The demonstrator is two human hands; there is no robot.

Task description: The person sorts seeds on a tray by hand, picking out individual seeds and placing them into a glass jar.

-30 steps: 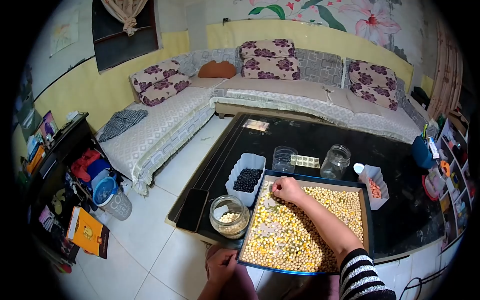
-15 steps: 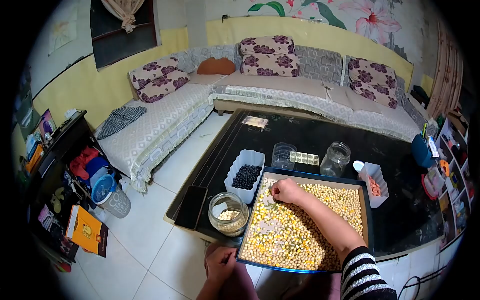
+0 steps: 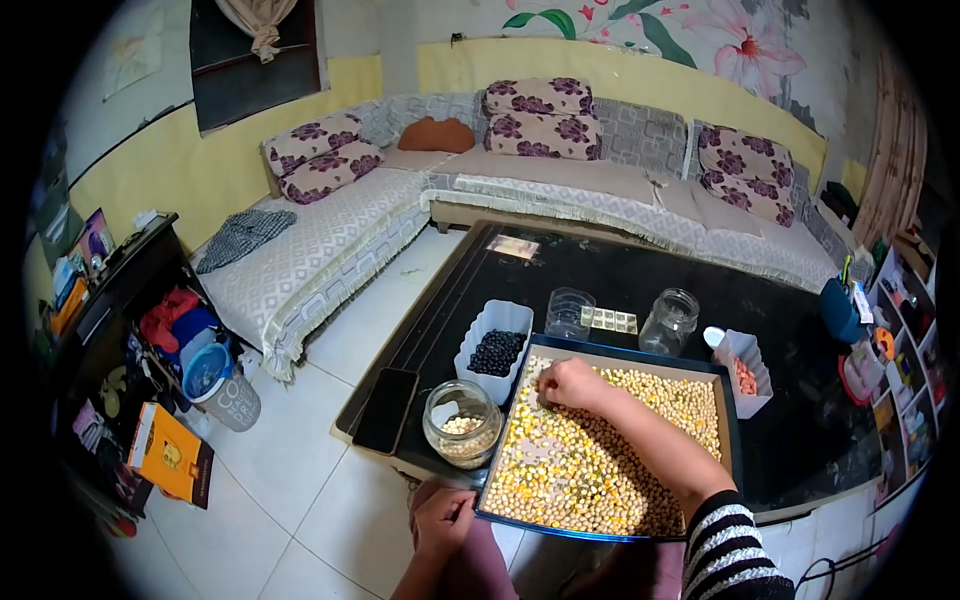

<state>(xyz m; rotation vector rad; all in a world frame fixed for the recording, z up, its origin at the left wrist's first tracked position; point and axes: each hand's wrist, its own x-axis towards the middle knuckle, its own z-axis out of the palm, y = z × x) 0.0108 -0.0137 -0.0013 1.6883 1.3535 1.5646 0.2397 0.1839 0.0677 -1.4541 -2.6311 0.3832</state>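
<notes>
A shallow box point(image 3: 531, 362) with blue edges holds a mix of pale round beans, yellow kernels and small green bits point(image 3: 600, 460). My right hand point(image 3: 572, 383) reaches into its upper left part, fingers pinched down among the beans; whatever they grip is hidden. Beside the box's lower left corner, my left hand point(image 3: 445, 520) is closed over my knee, with thumb and fingers together. I cannot make out anything in it. A glass jar point(image 3: 463, 424) partly filled with pale beans stands left of the box. Behind it is a translucent tub point(image 3: 467, 360) of black beans.
A phone point(image 3: 386, 410) lies on the black table point(image 3: 620, 265) at the left. Beyond the box stand a clear plastic container point(image 3: 571, 313), a pill-like tray point(image 3: 610, 320) and a glass jar point(image 3: 669, 322). At right is a tub point(image 3: 752, 402) with pinkish pieces, beside a white lid point(image 3: 713, 337).
My right hand has shifted very slightly left and stays low among the beans. My left hand remains near the box corner. The whole view has tilted a little.
</notes>
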